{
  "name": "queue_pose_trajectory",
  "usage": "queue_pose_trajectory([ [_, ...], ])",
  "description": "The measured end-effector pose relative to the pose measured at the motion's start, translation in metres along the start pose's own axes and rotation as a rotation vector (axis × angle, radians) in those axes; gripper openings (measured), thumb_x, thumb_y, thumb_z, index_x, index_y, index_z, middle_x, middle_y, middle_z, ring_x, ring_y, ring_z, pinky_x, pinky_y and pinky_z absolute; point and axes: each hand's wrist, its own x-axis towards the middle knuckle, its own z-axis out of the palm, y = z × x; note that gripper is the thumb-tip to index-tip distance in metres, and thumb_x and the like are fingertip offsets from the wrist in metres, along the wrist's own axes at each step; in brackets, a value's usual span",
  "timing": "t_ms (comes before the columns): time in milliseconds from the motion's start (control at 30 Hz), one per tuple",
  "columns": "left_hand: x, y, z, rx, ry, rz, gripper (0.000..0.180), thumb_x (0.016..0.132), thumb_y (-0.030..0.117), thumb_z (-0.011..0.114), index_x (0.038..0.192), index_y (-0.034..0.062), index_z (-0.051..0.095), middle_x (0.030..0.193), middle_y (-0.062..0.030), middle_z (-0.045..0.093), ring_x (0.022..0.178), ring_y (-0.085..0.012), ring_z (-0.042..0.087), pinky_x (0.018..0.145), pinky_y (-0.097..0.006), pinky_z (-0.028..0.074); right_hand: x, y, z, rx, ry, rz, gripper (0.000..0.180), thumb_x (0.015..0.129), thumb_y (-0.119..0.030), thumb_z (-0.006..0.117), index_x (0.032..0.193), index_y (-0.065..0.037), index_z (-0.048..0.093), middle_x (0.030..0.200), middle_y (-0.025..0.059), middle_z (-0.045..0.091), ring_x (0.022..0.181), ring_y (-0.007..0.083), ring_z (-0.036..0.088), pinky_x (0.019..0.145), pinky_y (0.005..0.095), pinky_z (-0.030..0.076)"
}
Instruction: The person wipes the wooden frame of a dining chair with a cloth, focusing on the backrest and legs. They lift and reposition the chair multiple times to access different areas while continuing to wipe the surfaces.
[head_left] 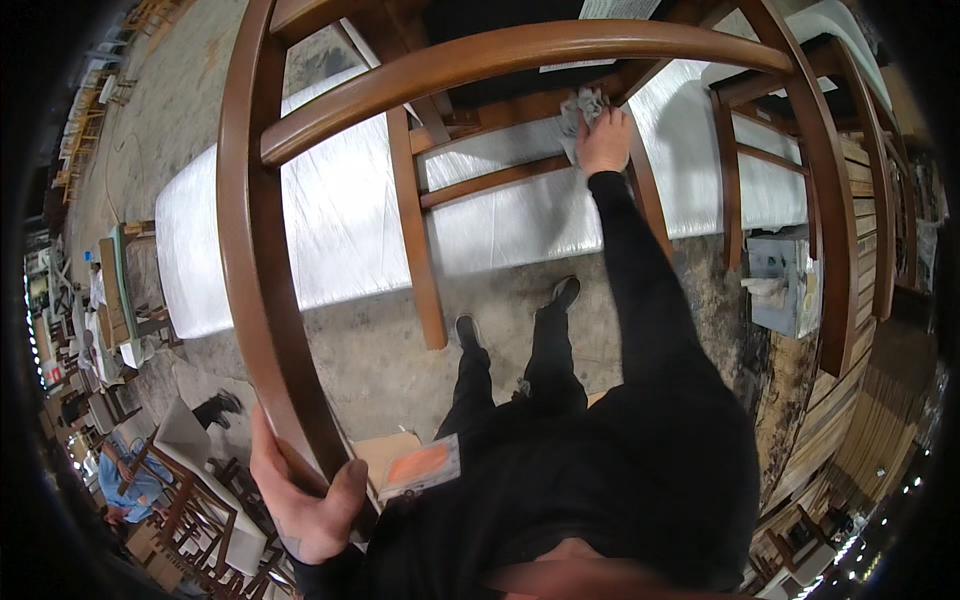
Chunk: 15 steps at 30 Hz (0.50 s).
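A view straight down from a person's head in a large furniture workshop. The biggest thing is a brown wooden chair (300, 140), tipped so its curved back rails and legs arch across most of the picture, close to the camera. Behind and under the chair lies a long white bench (330, 230) wrapped in shiny plastic film, running from the left side to the upper right. Below it is a stained concrete floor (390, 350).

The person wears black; black sleeves, trousers and two dark shoes (565, 292) show in the middle, feet standing just beside the bench. A card with an orange patch (420, 465) hangs at the chest.

The left hand (305, 495), at the lower left, is wrapped around the chair's thick curved rail, thumb on one side and fingers on the other, gripping it firmly. The right hand (605, 140) reaches far forward at the top centre, arm straight, closed on a crumpled grey rag (582, 108) that it presses against a chair rail where the rails meet near the seat.

At the right stand a second brown chair (790, 180), stacked wooden slats (860, 400) and a small grey box (785, 285) on the floor. At the far left edge, small and bent by the lens, are more chairs and another person in blue (125, 475).
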Motion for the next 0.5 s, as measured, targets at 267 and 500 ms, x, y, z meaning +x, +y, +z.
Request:
queue_pose_trajectory([
  [267, -0.007, -0.014, -0.005, 0.109, 0.109, -0.015, 0.1, 0.068, 0.03, 0.083, 0.147, -0.0062, 0.033, 0.129, -0.012, 0.053, 0.119, -0.021, 0.051, 0.105, -0.034, 0.037, -0.036, -0.163, 0.025, 0.421, -0.279, -0.037, 0.052, 0.083, -0.022, 0.068, 0.13, 0.0, 0.06, 0.152, 0.0182, 0.042, 0.138, 0.0376, 0.039, 0.116, 0.0495, 0.029],
  [500, -0.005, -0.014, -0.009, 0.126, 0.029, -0.023, 0.101, 0.068, 0.032, 0.083, 0.148, -0.0046, 0.033, 0.127, -0.0108, 0.051, 0.118, -0.0208, 0.05, 0.103, -0.035, 0.038, 0.002, -0.075, 0.03, 0.007, -0.153, 0.085, 0.03, 0.087, -0.028, 0.062, 0.106, -0.005, 0.067, 0.109, 0.0141, 0.062, 0.112, 0.0334, 0.054, 0.102, 0.0444, 0.039],
])
